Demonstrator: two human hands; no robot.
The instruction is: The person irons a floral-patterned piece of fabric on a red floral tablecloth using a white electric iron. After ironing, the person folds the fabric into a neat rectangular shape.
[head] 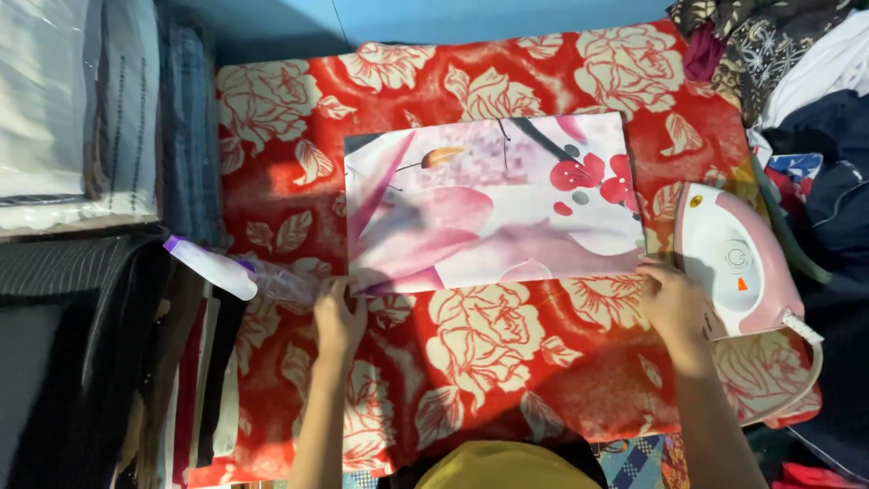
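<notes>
A folded pink and white flowered cloth [493, 208] lies flat on a red blanket with cream roses [489, 353]. My left hand [339, 317] pinches the cloth's near left corner. My right hand [672, 303] rests on the near right corner, fingers curled on the edge. Both hands hold the same near edge, one at each end.
A pink and white iron [738, 263] lies on its side just right of my right hand, its cord trailing down. A clear spray bottle with a white cap [240, 272] lies left of my left hand. Stacks of folded clothes [109, 181] fill the left; loose garments [806, 109] pile at the right.
</notes>
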